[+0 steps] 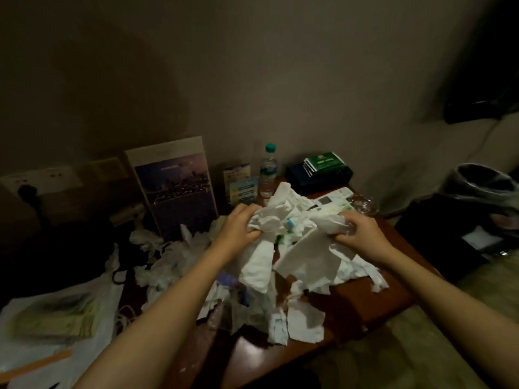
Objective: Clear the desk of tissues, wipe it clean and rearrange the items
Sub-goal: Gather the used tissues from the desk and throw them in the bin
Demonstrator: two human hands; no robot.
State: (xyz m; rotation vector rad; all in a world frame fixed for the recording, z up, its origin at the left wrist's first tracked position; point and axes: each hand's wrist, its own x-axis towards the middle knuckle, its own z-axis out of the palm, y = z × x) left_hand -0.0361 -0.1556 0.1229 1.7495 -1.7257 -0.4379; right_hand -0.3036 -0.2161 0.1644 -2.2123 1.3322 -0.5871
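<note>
Bunching one wad of tissues [295, 228] over the counter [365, 299], the left grip [238, 223] and right grip [362, 231] each curl tight round an end of it, so its long axis runs left to right between them. One lined bin [483, 183] stands off the counter's right side, nearer the right grip. The loose tissues [174, 262] lying below and to the left are too tangled to count, and one bottle [268, 172] stands behind.
</note>
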